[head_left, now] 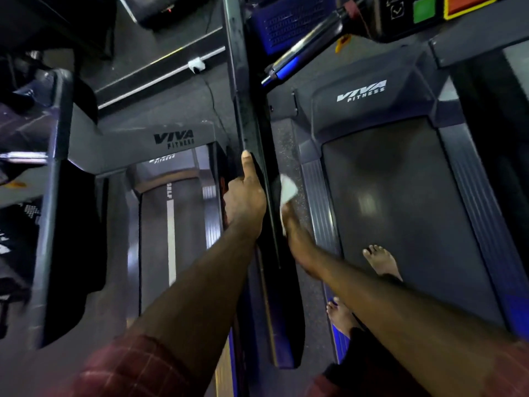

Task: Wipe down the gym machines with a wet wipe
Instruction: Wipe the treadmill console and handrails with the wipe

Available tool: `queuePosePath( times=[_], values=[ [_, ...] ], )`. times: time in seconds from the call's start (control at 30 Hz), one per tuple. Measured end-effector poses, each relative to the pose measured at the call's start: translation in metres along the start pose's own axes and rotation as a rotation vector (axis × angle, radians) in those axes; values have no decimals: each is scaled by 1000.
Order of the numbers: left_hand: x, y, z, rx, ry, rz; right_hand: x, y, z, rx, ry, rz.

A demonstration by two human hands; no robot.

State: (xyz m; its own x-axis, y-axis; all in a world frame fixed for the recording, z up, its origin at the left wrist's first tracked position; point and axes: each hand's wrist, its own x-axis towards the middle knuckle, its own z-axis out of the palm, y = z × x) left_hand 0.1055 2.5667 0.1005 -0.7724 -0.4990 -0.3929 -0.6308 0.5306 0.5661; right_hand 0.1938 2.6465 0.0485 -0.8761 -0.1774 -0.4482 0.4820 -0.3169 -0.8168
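The left grip [244, 202] curls around the dark metal treadmill upright [248, 110], thumb laid straight along it. Just right of it, the right grip [296, 233] holds a crumpled white wet wipe [287, 190] against the upright's other side. The upright's long axis runs away beyond both grips, and the wipe's free end points the same way.

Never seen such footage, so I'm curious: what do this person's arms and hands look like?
Left hand and right hand are bare: no gloves, rings or watch visible. Forearms are uncovered; dark red checked sleeves with thin pale lines end near the elbows.
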Motion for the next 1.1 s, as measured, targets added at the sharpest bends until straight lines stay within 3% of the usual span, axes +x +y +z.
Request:
queuePosePath(
  times=[0.17,0.27,0.43,0.57,0.7,0.83,0.93,1.1],
  values=[
    [-1,0,-1,-63,-9,4,-96,26,8,28,-64,20],
    [-6,1,-3,-93,-26,-9,-76,13,16,-46,-57,-163],
    [10,-37,-2,-161,-165,-65,-33,10,3,-23,-2,25],
    [-24,-59,-18,-97,-319,-20,-110,21,1,-22,51,269],
    [-52,-83,-22,-110,-335,21,-168,38,7,-196,-58,284],
    [-73,-97,-25,-114,-298,56,-127,24,19,-119,-52,10],
    [-87,-102,-29,-126,-302,77,-104,37,14,-117,4,83],
    [-103,-110,-23,-62,-264,99,-177,53,22,7,84,330]
  ],
)
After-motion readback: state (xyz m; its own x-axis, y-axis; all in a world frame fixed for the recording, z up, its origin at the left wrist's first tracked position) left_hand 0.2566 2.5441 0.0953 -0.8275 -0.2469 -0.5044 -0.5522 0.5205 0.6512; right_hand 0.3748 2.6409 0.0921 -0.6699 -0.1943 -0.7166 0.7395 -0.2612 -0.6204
